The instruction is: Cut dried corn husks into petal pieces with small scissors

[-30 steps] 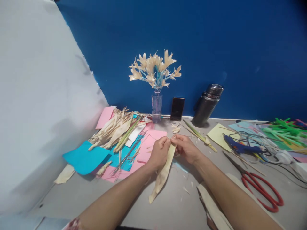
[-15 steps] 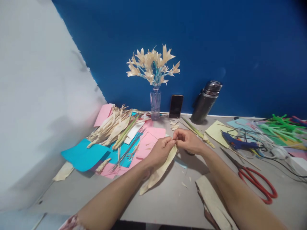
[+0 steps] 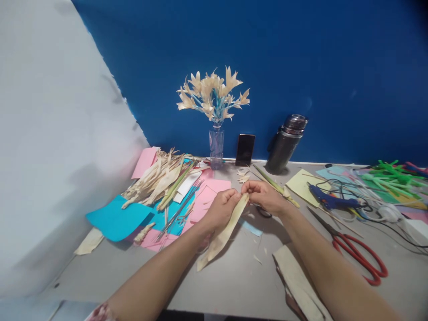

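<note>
A long, pale dried corn husk [image 3: 225,236] slants down toward me over the table. My left hand [image 3: 223,207] is closed on it near its upper end, thumb on top. My right hand [image 3: 262,195] pinches the husk's tip, its fingers curled close to the left thumb. A small dark ring-shaped handle [image 3: 264,212] shows under the right hand; the rest of it is hidden. Another pale strip of husk or cloth [image 3: 294,274] lies below my right forearm.
Dried husks [image 3: 160,176] are heaped on coloured paper [image 3: 117,218] at left. Behind stand a bottle of husk flowers [image 3: 216,145], a phone [image 3: 245,150] and a dark flask [image 3: 286,145]. At right lie red-handled scissors [image 3: 359,256], a blue glue gun [image 3: 331,198] and green pipe cleaners [image 3: 391,178].
The husk's lower end has swung left since the first frame. Both hands stay together at its top, the right fingers shifting slightly. The view has shifted a little.
</note>
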The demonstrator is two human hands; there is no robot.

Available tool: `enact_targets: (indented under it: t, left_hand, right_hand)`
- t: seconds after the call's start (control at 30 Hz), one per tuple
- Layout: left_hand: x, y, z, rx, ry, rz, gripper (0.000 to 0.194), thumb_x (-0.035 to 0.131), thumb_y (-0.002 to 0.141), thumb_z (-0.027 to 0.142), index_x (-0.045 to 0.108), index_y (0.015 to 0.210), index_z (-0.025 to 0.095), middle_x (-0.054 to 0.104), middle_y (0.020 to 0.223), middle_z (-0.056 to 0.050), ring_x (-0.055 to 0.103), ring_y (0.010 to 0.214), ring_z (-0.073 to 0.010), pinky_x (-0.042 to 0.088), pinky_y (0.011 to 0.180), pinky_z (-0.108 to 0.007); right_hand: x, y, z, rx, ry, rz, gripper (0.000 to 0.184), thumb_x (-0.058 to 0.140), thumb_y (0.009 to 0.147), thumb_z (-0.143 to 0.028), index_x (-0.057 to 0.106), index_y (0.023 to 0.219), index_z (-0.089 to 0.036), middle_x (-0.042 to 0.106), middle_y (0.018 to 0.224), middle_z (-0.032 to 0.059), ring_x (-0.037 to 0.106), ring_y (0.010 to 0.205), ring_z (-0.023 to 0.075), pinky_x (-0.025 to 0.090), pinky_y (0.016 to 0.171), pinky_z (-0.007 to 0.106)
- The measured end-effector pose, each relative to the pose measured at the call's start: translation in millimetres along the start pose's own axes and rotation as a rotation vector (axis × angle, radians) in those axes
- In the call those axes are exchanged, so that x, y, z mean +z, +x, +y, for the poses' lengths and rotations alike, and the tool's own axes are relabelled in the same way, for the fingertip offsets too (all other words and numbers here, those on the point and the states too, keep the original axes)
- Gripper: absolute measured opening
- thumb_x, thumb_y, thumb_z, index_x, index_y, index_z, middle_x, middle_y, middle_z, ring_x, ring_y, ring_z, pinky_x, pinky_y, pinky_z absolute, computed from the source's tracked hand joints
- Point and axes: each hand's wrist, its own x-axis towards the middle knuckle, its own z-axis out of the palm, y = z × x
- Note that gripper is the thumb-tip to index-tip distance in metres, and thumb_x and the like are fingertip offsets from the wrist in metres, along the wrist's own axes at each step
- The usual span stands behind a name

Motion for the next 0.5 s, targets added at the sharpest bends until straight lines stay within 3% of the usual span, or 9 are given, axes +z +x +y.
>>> enact_targets:
  t: [0.2,0.3,0.37,0.43,0.5]
  left_hand:
    - [4.3,0,-9,0.099,0.251,0.187,0.034,0.046,0.093,0.041,0.051,0.068,0.019,0.05,0.062,0.003,0.044,0.059,-0.0134,0.03,0.056,-0.026]
    - [-1.5,16,10,0.128,0.362,0.262,0.032,0.046,0.093,0.037,0.049,0.065,0.02,0.05,0.06,0.002,0.045,0.058,-0.0137,0.031,0.058,-0.027]
    - [-10.1,12,16,0.159,0.388,0.261,0.027,0.049,0.09,0.035,0.053,0.068,0.02,0.054,0.062,0.001,0.048,0.061,-0.0145,0.035,0.06,-0.028]
    - [-18.9,-30,-11,0.23,0.353,0.289,0.016,0.057,0.086,0.035,0.063,0.08,0.021,0.062,0.072,-0.001,0.055,0.07,-0.0172,0.041,0.066,-0.03]
    - [-23.4,-119,-85,0.267,0.222,0.406,0.017,0.063,0.08,0.038,0.067,0.087,0.023,0.063,0.073,-0.004,0.059,0.073,-0.021,0.045,0.064,-0.033]
  right_hand:
    - [0,0,-1,0.0,0.13,-0.079,0.037,0.074,0.07,-0.026,0.068,0.106,-0.018,0.07,0.08,0.0027,0.065,0.071,0.0163,0.051,0.065,0.027]
    - [9,0,-2,-0.014,0.036,0.014,0.025,0.078,0.071,-0.035,0.07,0.086,-0.016,0.069,0.071,0.0026,0.062,0.063,0.015,0.05,0.061,0.027]
    - [14,1,-1,-0.02,-0.007,0.074,0.024,0.08,0.07,-0.037,0.067,0.071,-0.016,0.066,0.062,0.0008,0.058,0.057,0.0132,0.048,0.058,0.025]
    - [16,2,0,-0.023,0.04,0.099,0.026,0.081,0.069,-0.037,0.065,0.067,-0.017,0.065,0.06,-0.0001,0.058,0.055,0.0126,0.046,0.057,0.024]
    - [15,3,2,-0.024,0.098,0.107,0.026,0.081,0.068,-0.038,0.065,0.068,-0.017,0.064,0.061,-0.0004,0.058,0.054,0.0122,0.044,0.055,0.023]
